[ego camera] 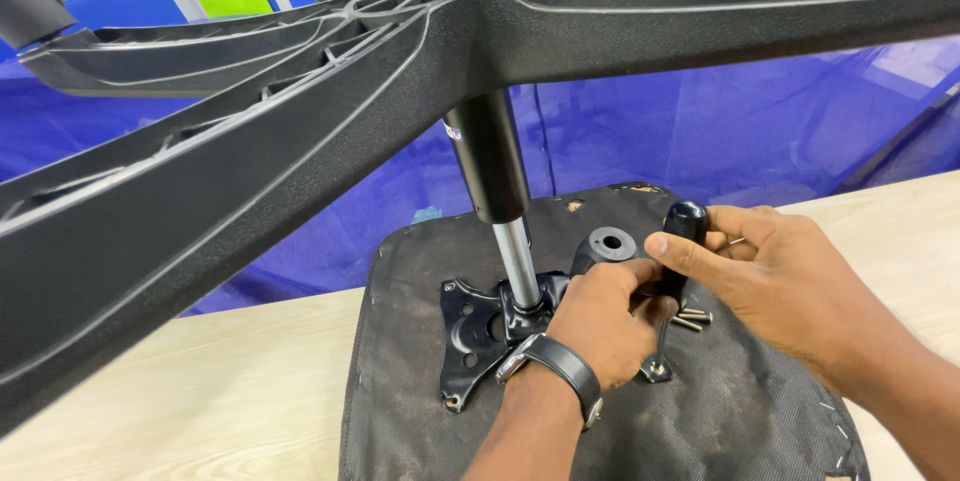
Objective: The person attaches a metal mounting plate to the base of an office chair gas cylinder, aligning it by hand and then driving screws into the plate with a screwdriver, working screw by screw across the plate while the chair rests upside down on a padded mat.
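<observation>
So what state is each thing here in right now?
Screwdriver: upright, tip at the plate's corner, gripped by both hands.
Left hand: closed round the shaft.
Right hand: closed on the handle.
Gas cylinder: seated in the mounting plate.
Loose bolts: lying on the seat underside.

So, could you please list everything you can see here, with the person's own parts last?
Chair base: one, black, star-shaped, raised across the top of the view.
Gas cylinder: one, black with silver rod, upright from the plate.
Mounting plate: one, black, on the seat underside.
Seat underside: one, dark fabric, on the table.
Table: one, light wood.
Screwdriver: one, black handle, tip at the plate's right corner.
Loose bolts: a few, silver, beside the screwdriver.
Wristwatch: one, black.
Left hand: on the screwdriver shaft.
Right hand: gripping the handle.
</observation>
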